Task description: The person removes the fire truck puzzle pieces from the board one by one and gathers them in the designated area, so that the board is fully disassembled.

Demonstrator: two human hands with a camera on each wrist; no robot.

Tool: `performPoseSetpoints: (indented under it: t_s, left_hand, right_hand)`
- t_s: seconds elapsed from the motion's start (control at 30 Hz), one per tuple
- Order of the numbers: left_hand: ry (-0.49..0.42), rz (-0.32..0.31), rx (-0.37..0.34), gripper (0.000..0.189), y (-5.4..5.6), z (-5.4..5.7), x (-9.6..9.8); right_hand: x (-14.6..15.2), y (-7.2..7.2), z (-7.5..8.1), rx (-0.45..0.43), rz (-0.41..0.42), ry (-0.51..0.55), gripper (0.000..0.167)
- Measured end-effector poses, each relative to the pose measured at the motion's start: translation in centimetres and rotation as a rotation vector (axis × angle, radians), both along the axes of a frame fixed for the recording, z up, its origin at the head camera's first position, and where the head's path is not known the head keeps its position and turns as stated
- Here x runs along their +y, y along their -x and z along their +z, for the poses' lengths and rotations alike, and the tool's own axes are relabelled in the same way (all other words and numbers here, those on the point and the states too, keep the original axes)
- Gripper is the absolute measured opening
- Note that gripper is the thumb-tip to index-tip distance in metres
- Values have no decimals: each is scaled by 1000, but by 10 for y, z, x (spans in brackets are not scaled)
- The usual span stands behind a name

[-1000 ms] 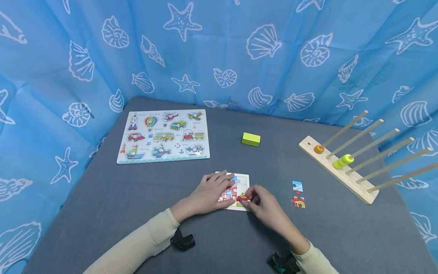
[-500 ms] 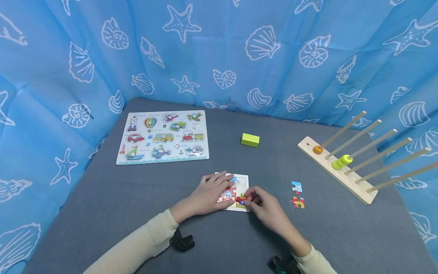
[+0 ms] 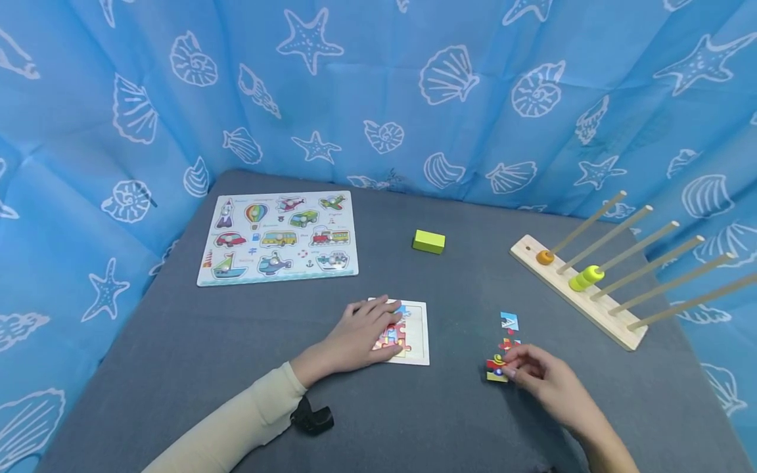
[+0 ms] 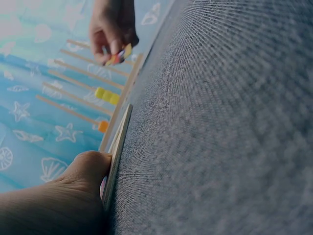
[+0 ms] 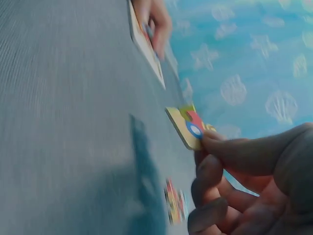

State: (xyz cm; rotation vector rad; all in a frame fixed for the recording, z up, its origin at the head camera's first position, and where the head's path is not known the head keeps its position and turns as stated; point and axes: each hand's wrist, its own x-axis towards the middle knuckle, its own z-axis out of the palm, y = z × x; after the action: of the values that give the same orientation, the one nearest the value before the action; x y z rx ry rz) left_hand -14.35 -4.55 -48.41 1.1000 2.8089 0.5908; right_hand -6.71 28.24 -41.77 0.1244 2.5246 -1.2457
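Observation:
My left hand (image 3: 362,334) lies with its fingers spread over the left part of a small framed jigsaw puzzle (image 3: 418,334), whose right column shows bare wood. Several joined pieces show between and beside the fingers. Off to the right, my right hand (image 3: 547,381) pinches a jigsaw piece (image 5: 188,128) between thumb and fingertips, raised above the table. The piece is red, yellow and green with a blue-and-white circle. Just behind it lie two loose jigsaw pieces, a blue one with a white letter (image 3: 509,321) and a red one (image 3: 507,343) partly covered by the hand.
A vehicle peg puzzle board (image 3: 278,238) lies at the back left. A yellow-green block (image 3: 428,242) rests at the back middle. On the right stands a wooden bead rack (image 3: 579,289) with long slanting pegs. Behind the table hangs a blue shell-patterned curtain (image 3: 355,85).
My right hand has lifted the jigsaw piece out of the frame's lower right corner and carried it right, near the loose pieces. The left hand has stayed on the puzzle.

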Motion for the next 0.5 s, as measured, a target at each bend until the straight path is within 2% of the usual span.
performPoseSetpoints:
  t_s: [0.17,0.3,0.5]
  left_hand:
    - [3,6,-10,56,0,1,-1]
    - [1,4,3,56,1,-1,-1]
    - [3,0,8,56,0,-3,0]
  right_hand:
    - [29,-8,1,-124,-31,-1,23]
    - [40,-9,-3,-182,-34,15,24]
    - [39,-10,-11,-197,-52,-26,25]
